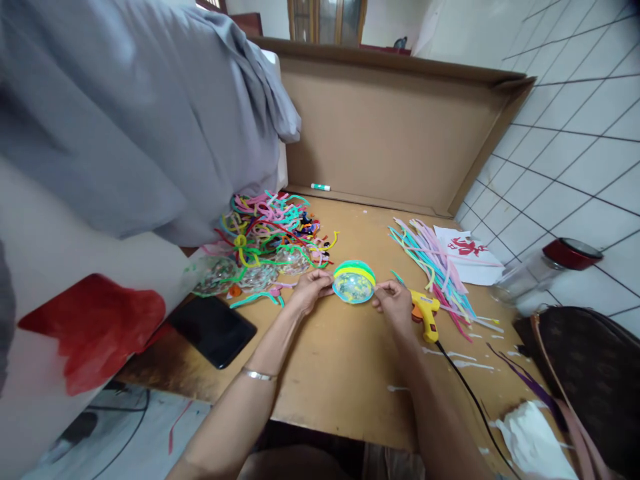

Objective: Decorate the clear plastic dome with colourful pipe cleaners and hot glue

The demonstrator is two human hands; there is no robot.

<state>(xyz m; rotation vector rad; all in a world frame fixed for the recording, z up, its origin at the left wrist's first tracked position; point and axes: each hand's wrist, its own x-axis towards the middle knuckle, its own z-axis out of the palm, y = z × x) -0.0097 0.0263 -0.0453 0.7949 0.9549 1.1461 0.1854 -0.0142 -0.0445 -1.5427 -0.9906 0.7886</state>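
Note:
A clear round plastic ball [353,287] with green, yellow and light-blue fuzzy bands hangs just above the table between my hands. My left hand [316,289] is closed in a pinch at its left edge. At the right edge my right hand [393,299] also pinches; whether it grips the ball itself or the end of a band is too small to tell. A yellow glue gun [425,315] lies right beside my right hand. Left of my left hand, several clear plastic pieces [257,275] rest in front of a heap of colourful pipe cleaners [265,220].
A black phone [214,331] lies at the left. More pipe cleaners [435,260] and a printed paper [467,253] are at the right, near a glass bottle [530,273], a brown bag [590,380] and white tissue [535,440]. A cardboard panel [385,127] stands behind.

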